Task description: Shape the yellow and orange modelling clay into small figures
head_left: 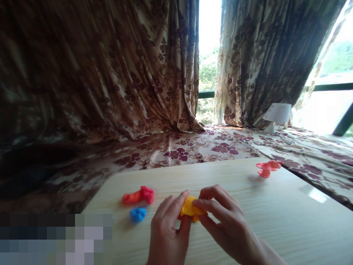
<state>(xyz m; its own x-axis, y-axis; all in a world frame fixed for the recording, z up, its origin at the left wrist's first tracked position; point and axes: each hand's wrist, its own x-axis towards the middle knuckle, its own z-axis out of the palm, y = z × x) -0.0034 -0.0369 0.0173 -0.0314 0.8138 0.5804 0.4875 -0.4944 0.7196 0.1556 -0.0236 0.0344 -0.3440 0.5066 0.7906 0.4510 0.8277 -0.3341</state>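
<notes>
1. Floral curtains hang across the background, parted at a bright window through which green foliage shows.
2. Patterned cloth in a similar floral print covers the surface beyond the table; a white-shaded lamp stands on it at the far right.
3. Pale wood-grained table with a rounded far left corner; a patch of light reflects from its right side.
4. Yellow lump, dough-like, located between the two hands above the near middle of the table; its underside is partly hidden by the fingers.
5. Left hand: partly closed, fingers curved along the left of the yellow lump, thumb against its near side.
6. Right hand: partly closed, fingers bent, with fingertips and thumb pinching the right of the same lump.
7. Orange-red piece, elongated, lying left of the hands; a pinkish-red piece touches its right end.
8. Blue lump, compact and uneven, just nearer the viewer than the red pair.
9. Coral-coloured piece, irregular with a flared base, near the far right edge of the table, well apart from the others.
</notes>
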